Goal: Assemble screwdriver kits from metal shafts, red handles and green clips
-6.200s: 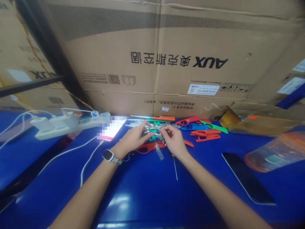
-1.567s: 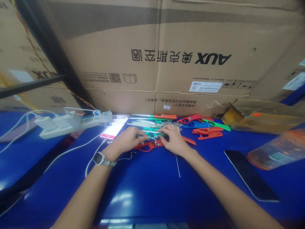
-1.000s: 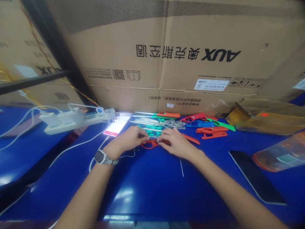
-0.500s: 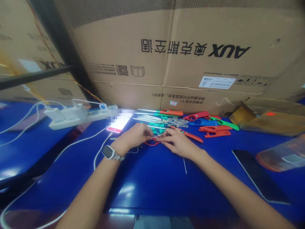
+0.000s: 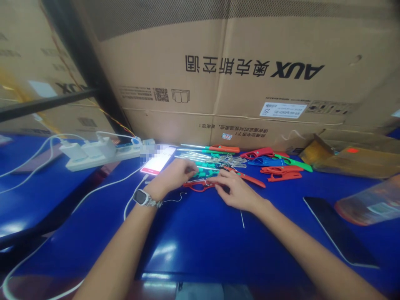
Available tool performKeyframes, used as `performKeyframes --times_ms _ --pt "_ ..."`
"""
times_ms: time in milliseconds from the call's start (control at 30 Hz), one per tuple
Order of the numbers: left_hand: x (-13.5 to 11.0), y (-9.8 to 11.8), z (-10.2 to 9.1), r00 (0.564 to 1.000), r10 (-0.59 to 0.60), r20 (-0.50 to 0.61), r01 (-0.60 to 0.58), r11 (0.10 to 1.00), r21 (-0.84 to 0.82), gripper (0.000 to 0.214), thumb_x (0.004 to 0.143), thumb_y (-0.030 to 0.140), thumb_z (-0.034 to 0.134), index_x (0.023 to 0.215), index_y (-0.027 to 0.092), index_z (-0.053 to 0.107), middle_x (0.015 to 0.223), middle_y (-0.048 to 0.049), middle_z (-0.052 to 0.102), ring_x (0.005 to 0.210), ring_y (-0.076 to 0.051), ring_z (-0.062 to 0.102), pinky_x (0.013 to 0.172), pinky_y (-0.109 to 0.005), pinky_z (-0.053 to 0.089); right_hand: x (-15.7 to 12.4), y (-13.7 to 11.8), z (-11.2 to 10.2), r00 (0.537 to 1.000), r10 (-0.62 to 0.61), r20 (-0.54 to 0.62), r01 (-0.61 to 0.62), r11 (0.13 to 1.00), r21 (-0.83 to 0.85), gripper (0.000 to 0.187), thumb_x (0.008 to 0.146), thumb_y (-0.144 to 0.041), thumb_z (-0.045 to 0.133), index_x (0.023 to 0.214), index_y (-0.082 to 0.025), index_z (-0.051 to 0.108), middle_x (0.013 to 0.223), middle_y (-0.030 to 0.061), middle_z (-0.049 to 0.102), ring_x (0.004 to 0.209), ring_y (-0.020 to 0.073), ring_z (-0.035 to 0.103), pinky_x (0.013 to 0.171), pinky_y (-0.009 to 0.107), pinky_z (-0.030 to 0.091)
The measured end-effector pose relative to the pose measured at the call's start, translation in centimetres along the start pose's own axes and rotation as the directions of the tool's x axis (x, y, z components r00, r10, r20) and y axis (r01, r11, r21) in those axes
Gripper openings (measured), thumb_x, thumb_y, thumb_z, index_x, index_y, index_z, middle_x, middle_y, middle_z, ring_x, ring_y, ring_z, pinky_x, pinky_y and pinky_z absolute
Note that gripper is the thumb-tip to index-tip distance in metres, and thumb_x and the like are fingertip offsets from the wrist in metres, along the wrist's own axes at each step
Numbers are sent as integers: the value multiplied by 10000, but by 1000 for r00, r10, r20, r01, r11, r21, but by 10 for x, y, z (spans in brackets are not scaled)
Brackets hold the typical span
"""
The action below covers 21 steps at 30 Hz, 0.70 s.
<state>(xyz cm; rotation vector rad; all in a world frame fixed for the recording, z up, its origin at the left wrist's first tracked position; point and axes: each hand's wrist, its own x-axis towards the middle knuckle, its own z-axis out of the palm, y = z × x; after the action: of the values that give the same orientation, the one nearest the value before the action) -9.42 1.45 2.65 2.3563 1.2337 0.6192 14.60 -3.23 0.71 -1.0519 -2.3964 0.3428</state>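
the hollow orange-red plastic shell lies on the blue glossy tabletop between the hands, at four o'clock from the left hand and nine o'clock from the right hand. it looks light, stiff and smooth, slightly slippery; the loop-shaped end seems the natural place to pinch it, gently, as thin walls may crack. the left hand's fingers curl inward beside the green plastic parts; the right hand's fingers bend over the shell's end. whether either grips anything, i cannot tell.

counted: one blue plastic shell and one bright green plastic shell toward two o'clock from the pile, at least two more orange-red shells just below; one black phone at four o'clock from the right hand, one lit phone at ten o'clock from the left. the green parts are too tangled to count.
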Motion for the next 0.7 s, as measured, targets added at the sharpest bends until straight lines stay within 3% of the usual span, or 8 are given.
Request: performKeyframes --times_ms 133,267,400,567,700 --pt "3 -3 6 1000 2 -29 0 999 51 152 829 175 590 874 173 735 847 -59 725 737 -182 623 692 -300 471 24 8 -7 996 62 -59 -61 998 10 232 906 -155 536 1056 -201 707 855 43 641 782 179 581 761 336 435" --pt "4 -6 7 999 -11 -33 13 998 65 133 831 179 599 855 175 730 840 -55 721 735 -177 625 692 -291 469 56 16 -15 988 85 130 -72 992 -106 152 819 -153 625 919 -198 731 838 50 671 770 192 594 707 317 428" --pt "4 -8 4 999 9 -46 -6 997 73 132 834 177 591 831 174 724 831 -48 714 723 -169 612 684 -289 452 78 17 -24 930 167 327 -94 970 -226 246 683 -73 655 851 -223 754 837 49 694 706 194 590 584 291 380" --pt "4 -8 6 999 22 -41 -19 997 72 141 837 194 586 848 176 725 834 -47 709 716 -165 601 676 -289 448 87 20 -29 869 234 436 -138 961 -242 350 627 -49 660 890 -253 769 830 26 700 668 178 592 535 268 368" --pt "5 -5 6 999 25 -45 -22 998 57 133 851 214 594 865 178 721 832 -45 698 728 -168 599 694 -298 453 84 28 -26 907 155 392 -94 981 -169 160 693 -112 706 790 -232 750 826 28 677 725 179 594 616 277 408"
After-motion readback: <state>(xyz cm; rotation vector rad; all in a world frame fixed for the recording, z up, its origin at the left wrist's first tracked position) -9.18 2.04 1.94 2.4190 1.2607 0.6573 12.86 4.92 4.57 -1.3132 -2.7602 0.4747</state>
